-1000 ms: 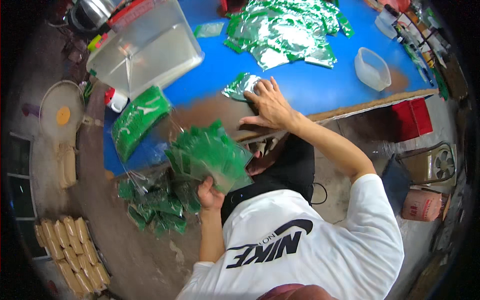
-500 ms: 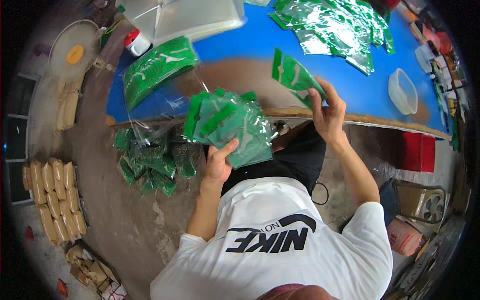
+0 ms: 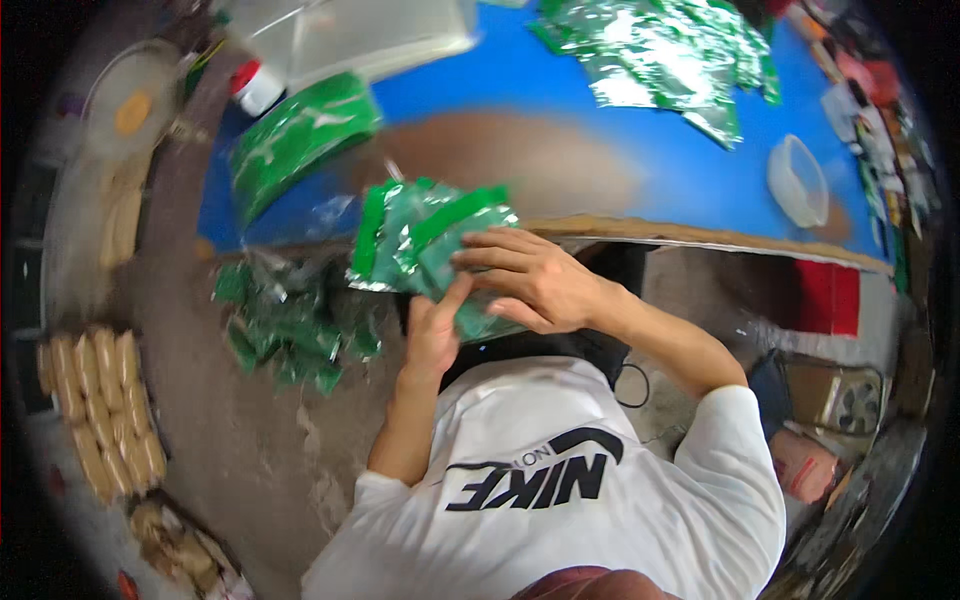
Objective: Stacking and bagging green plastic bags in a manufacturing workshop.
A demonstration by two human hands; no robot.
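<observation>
My left hand (image 3: 432, 338) is closed on a fanned stack of clear and green plastic packets (image 3: 400, 235), thumb on top, just off the table's near edge. Over the same stack lies my right hand (image 3: 548, 285), its fingers stretched across the packets and its thumb apart. Its fingertips are slightly blurred and seem to touch the top packet. To the left, a large clear bag filled with green packets (image 3: 305, 140) rests on the blue table (image 3: 450, 95). A heap of shiny green packets (image 3: 660, 60) lies at the table's far side.
A clear plastic box (image 3: 360, 40), a red-capped white container (image 3: 257, 88) and a small translucent tub (image 3: 798, 182) stand on the table. Bundles of green packets (image 3: 295, 335) lie on the floor at left, near stacked tan packages (image 3: 105, 410). A red box (image 3: 825, 297) sits below the table at right.
My right hand has come left and down from above the table onto the stack. The single green packet it held no longer shows apart from the stack. The view has shifted slightly.
</observation>
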